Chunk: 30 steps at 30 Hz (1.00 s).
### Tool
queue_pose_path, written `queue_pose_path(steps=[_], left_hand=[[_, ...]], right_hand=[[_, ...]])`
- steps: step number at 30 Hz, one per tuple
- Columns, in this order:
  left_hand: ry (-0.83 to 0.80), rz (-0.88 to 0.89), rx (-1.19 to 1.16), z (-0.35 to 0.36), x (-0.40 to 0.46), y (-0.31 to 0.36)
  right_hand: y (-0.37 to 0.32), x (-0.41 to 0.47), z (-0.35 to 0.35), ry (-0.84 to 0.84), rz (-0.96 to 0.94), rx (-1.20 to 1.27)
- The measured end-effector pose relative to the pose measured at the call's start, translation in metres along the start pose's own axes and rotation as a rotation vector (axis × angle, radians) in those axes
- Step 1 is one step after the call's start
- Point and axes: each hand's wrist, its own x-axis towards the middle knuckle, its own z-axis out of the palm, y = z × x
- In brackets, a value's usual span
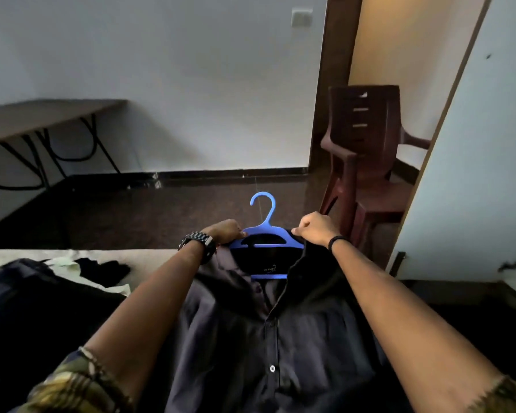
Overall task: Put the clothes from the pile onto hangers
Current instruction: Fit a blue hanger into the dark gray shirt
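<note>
Here, your left hand (225, 231) and right hand (315, 228) are gripping the dark shirt (268, 338) at its shoulders over the blue hanger (265, 234). More clothes (42, 290) are lying on the bed (131, 256).

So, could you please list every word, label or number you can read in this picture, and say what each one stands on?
"HO FUSO", only partly legible and uncertain: on the neck label inside the collar of the dark button-up shirt, which hangs on the blue plastic hanger.
A smaller line beneath it on the same label: too small to read.
No other text is legible.
</note>
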Motion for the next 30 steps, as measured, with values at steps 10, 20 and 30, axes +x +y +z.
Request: queue_pose_path(steps=[10, 20, 30], left_hand=[[0.258, -0.145, -0.228, 0.053, 0.087, -0.04], [0.469, -0.197, -0.219, 0.1, 0.117, -0.07], [1.032, -0.017, -0.44, 0.137, 0.045, -0.047]], right_hand=[[0.023, 0.084, 0.069, 0.185, 0.17, -0.015], [0.058, 0.097, 0.112, 0.072, 0.205, 0.55], [0.04, 0.016, 0.154, 0.378, -0.03, 0.414]])
